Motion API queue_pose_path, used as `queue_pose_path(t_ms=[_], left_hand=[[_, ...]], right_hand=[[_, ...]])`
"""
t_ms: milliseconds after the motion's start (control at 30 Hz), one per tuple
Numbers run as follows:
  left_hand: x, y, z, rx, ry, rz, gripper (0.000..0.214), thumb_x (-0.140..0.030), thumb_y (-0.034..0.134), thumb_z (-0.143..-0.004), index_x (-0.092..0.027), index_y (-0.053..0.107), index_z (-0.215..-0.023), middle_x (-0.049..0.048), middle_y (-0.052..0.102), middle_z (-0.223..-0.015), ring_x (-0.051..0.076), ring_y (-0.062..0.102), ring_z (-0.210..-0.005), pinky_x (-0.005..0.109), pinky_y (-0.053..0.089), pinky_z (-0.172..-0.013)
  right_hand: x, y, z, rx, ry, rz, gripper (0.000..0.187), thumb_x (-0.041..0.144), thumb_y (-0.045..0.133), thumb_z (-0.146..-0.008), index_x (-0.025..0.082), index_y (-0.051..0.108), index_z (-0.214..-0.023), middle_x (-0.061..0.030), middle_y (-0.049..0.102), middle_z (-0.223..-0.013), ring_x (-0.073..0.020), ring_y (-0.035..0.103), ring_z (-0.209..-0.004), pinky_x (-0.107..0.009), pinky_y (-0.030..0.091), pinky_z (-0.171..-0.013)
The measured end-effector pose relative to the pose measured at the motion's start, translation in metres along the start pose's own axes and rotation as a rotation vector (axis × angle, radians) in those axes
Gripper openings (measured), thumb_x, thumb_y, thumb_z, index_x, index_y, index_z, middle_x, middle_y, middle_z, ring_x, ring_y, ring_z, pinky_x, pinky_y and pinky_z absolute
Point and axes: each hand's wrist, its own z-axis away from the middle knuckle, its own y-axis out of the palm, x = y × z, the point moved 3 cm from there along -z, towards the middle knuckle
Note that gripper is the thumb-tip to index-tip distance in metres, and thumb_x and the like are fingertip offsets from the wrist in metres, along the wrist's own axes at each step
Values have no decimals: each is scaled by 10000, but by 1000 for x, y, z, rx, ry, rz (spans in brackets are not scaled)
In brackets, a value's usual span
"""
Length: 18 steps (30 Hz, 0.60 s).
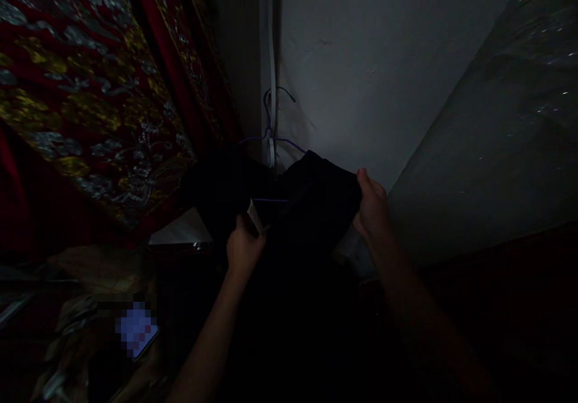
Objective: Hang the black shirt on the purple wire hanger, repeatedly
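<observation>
The dark garment (316,210) hangs on a purple wire hanger (292,143) in front of a pale wall (383,59), between and ahead of the two hands. The right hand (374,207) is clamped on the outer edge of the garment at its right shoulder end, with the thumb uppermost. The left hand (245,249) is set lower and nearer the middle, in front of the garment below the neck opening; its fingers are closed on a pale flat piece (256,217), whose exact nature cannot be determined in the low light. The hands are well apart, with the right part of the garment spanning the gap between them. The hanger's lower bar is visible across the neck opening, just above the left hand. The hanger's hook stands above the garment, beside a white vertical cable (272,47); whether the hook bears on the cable cannot be determined. The lower part of the garment merges into shadow. To the left is a red textile (90,90) with gold and silver embroidery. To the right is a clear plastic sheet (533,90). At lower left, near the left forearm, is a phone (136,329) with a lit, pixelated screen.
</observation>
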Motion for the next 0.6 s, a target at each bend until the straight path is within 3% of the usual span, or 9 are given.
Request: queue_pose_path(t_ms=[67, 200, 433, 533, 600], left_hand=[[0, -4, 4, -64, -21, 48, 470, -428, 738, -793, -206, 499, -1132, 134, 722, -983, 328, 730, -853, 368, 516, -663], [4, -1, 16, -101, 35, 232, 425, -292, 673, -810, -187, 467, -1167, 160, 684, -1109, 312, 707, -985, 399, 553, -796], [26, -15, 71, -124, 8, 401, 426, -237, 613, -780, -209, 543, -1199, 81, 692, -1105, 296, 676, -1091, 422, 559, -935], [26, -23, 89, -171, -2, 532, 499, -259, 612, -775, -229, 552, -1270, 99, 658, -1281, 312, 610, -1264, 440, 517, -1054], [22, -23, 96, -194, -39, 625, 547, -277, 610, -783, -233, 536, -1322, 114, 620, -1373, 319, 583, -1313, 452, 508, -1077]], right_hand=[[-1, 0, 1, -21, 7, -12, 449, 671, 721, -770, 235, 630, -829, -78, 738, -898, -305, 705, -1039, -475, 597, -863], [-4, 1, 5, -30, -1, -19, 417, 641, 693, -816, 231, 615, -833, -72, 731, -893, -290, 706, -1013, -466, 591, -850], [-7, -1, -6, -32, -76, 49, 425, 660, 658, -837, 240, 598, -816, -56, 697, -854, -278, 688, -959, -437, 572, -800], [-10, -3, -13, -61, -97, 61, 445, 658, 633, -847, 217, 624, -907, -76, 695, -945, -290, 665, -1031, -442, 556, -846], [-10, -5, -5, -53, -118, 99, 435, 617, 626, -863, 218, 619, -1037, -97, 674, -1122, -294, 614, -1163, -451, 517, -952]])
